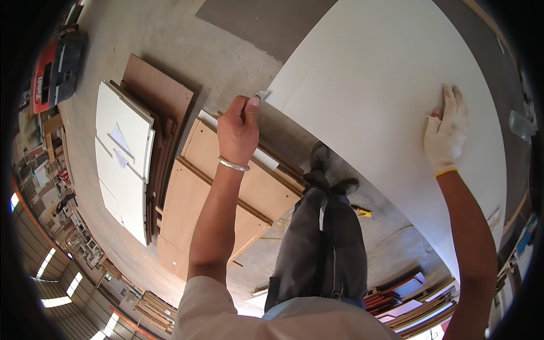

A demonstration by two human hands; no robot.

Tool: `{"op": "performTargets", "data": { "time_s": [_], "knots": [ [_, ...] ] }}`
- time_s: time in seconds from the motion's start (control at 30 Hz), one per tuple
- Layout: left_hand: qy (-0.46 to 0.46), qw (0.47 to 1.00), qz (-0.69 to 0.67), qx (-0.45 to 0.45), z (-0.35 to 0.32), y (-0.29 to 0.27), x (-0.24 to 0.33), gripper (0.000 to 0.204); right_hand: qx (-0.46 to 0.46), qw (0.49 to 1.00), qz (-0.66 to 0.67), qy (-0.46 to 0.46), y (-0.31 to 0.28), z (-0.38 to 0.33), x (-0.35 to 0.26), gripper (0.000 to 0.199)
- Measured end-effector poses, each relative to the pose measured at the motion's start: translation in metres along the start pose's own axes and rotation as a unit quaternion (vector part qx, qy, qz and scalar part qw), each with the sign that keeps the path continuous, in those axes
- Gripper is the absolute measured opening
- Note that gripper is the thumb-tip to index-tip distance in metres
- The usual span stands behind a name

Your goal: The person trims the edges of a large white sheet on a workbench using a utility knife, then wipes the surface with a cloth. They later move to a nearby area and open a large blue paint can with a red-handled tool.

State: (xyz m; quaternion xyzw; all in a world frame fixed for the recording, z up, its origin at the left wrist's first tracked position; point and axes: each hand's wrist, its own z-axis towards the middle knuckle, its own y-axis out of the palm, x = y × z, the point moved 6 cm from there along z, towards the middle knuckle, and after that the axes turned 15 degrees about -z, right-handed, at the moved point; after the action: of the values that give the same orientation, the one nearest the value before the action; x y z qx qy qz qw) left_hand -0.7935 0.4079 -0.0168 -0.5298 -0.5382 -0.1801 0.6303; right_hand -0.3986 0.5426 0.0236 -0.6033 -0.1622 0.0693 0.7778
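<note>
- Left hand (239, 127), just left of centre: bare, pinched pretty tight, with a small flat metal piece (263, 96) gripped between thumb and fingers. It's held right by the panel's left corner; whether they're touching can't really be told.
- A silvery bracelet (233, 165) is worn on that wrist.
- Right hand (446, 133), right side of the frame: covered by a whitish glove, one bare fingertip poking out. Fingers are stretched forward, palm laid down on the panel, nothing seen gripped.
- The big white panel (379, 96) is spread from top centre down to the lower right.
- Dark brown sheet (255, 25) is partly covered by it, up top.
- Left of centre, light wood boards (184, 209) are piled, with white boards (122, 187) stacked beside them.
- Dark shoes (344, 187) are planted near the middle, a yellow-handled tool (362, 212) left on the floor (385, 229) nearby.
- Red-and-black case (48, 76) is parked upper left.
</note>
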Motion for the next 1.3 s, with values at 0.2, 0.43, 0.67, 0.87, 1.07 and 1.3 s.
{"op": "performTargets", "data": {
  "time_s": [0.2,0.43,0.67,0.87,1.07,1.3],
  "knots": [
    [0.009,0.995,0.101,0.006,0.001,0.003,0.01,0.043,0.004,1.0,0.013,-0.005,0.003,-0.003,0.001,0.06],
    [0.026,0.987,0.159,-0.007,-0.026,0.013,0.01,0.037,0.012,1.0,-0.007,-0.007,0.002,-0.002,0.001,0.061],
    [0.032,0.989,0.143,-0.024,-0.025,0.018,0.017,0.029,0.01,1.0,0.009,-0.005,0.003,-0.003,0.003,0.062],
    [0.01,0.994,0.109,-0.006,-0.023,0.014,0.009,0.019,0.007,1.0,0.006,0.0,0.004,-0.003,0.004,0.061],
    [0.03,0.992,0.123,-0.014,-0.037,0.028,0.02,0.019,0.011,1.0,0.005,-0.004,0.003,-0.002,0.002,0.062],
    [0.042,0.985,0.155,0.068,-0.011,0.017,0.023,0.021,0.01,1.0,-0.002,-0.002,0.004,-0.003,0.004,0.063]
  ]
}}
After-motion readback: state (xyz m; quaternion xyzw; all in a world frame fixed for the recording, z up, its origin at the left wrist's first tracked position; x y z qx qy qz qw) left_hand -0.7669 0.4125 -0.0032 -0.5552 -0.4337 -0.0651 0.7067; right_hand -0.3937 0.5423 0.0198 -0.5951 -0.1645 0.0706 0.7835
